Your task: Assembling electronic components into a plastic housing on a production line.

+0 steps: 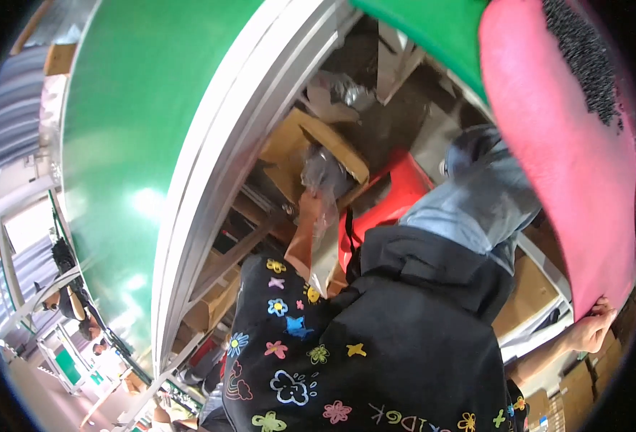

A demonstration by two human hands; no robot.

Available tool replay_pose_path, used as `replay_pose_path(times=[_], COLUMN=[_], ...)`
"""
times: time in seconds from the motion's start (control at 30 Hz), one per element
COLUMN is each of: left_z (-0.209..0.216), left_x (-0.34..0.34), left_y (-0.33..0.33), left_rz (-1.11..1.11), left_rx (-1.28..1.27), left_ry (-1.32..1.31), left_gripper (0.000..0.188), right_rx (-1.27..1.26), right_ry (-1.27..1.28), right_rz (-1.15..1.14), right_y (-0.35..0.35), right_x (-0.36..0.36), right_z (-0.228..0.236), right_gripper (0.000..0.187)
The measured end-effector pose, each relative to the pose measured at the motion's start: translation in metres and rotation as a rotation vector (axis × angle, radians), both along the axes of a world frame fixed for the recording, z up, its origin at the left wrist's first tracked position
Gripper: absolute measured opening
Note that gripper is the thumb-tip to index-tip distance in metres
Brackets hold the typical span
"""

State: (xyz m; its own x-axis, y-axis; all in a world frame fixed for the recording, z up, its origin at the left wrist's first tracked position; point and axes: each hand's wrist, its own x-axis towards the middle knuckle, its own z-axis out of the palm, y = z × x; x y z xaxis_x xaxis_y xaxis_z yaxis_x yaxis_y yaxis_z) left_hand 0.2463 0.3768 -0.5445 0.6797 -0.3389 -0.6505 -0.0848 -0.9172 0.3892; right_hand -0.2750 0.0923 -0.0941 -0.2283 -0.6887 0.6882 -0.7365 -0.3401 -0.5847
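Down at my left side, my left hand (309, 204) reaches to an open cardboard box (344, 150). Its fingers close on a crumpled clear plastic bag (323, 171), which lies partly inside the box and hangs past the wrist; the fingertips are partly hidden. At far right, my right hand (596, 329) is curled against the near corner of a pink mat (559, 144), with its fingers bent at the edge. A pile of small black pieces (584, 61) lies on the mat's far part.
A green tabletop (131, 144) with a pale metal edge (210, 137) runs along my left. A red stool (386, 205) stands below, beside my jeans-covered leg (462, 209). Cardboard boxes (577, 389) are stacked at lower right. Other people (91, 327) sit at far left.
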Motion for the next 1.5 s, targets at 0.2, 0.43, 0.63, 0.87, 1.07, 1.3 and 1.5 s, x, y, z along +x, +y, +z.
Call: replay_pose_path(times=[0.2, 0.43, 0.63, 0.87, 1.07, 1.3, 1.5], left_z=[0.021, 0.055, 0.092, 0.101, 0.13, 0.157, 0.45], left_x=[0.056, 0.088, 0.037, 0.011, 0.011, -0.008, -0.044], left_y=[0.001, 0.012, -0.029, -0.052, -0.081, -0.078, -0.11], left_rz=[0.061, 0.222, 0.189, 0.2, 0.205, 0.164, -0.526], left_rx=[-0.13, -0.234, -0.411, -0.486, -0.566, -0.577, -1.146], left_ry=[-0.38, -0.576, -0.376, -0.311, -0.302, -0.322, -1.155], left_gripper=[0.03, 0.024, 0.028, 0.027, 0.026, 0.026, 0.019], right_rx=[0.109, 0.053, -0.069, -0.033, -0.092, -0.191, -0.035], right_ry=[0.059, 0.105, 0.138, -0.056, -0.102, -0.107, 0.015], right_rz=[0.1, 0.15, 0.166, 0.203, 0.249, 0.436, 0.601], right_y=[0.012, -0.002, 0.013, 0.023, 0.028, 0.034, 0.006], right_x=[0.011, 0.062, 0.083, 0.077, 0.072, 0.087, 0.09], right_z=[-0.007, 0.009, 0.034, 0.04, 0.043, 0.058, 0.061], right_gripper=[0.034, 0.036, 0.045, 0.044, 0.046, 0.048, 0.041])
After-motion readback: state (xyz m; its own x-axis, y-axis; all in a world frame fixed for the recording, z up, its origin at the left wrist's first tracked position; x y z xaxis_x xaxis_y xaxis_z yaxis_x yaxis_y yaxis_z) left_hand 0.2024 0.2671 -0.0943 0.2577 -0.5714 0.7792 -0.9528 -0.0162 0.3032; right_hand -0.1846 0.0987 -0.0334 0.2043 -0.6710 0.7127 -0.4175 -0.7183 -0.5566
